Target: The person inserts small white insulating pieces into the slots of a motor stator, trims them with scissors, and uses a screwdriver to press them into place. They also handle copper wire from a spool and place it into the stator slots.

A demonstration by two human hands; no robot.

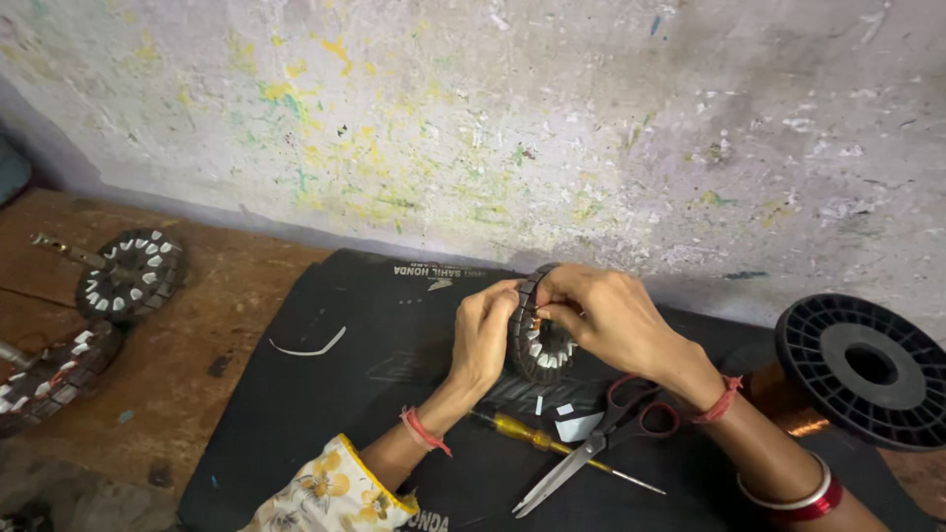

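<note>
Here both hands grip the stator; scissors lie near.

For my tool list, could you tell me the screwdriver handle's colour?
Yellow, translucent screwdriver handle, head view.

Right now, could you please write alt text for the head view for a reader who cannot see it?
A left hand and right hand hold a round slotted stator core upright over a black mat. Scissors and a yellow-handled screwdriver lie below; a copper wire spool sits right, two more stators left.

Soft even daylight, faint shadows beneath the hands, sharp centre, slight wide-angle stretch at edges
</note>
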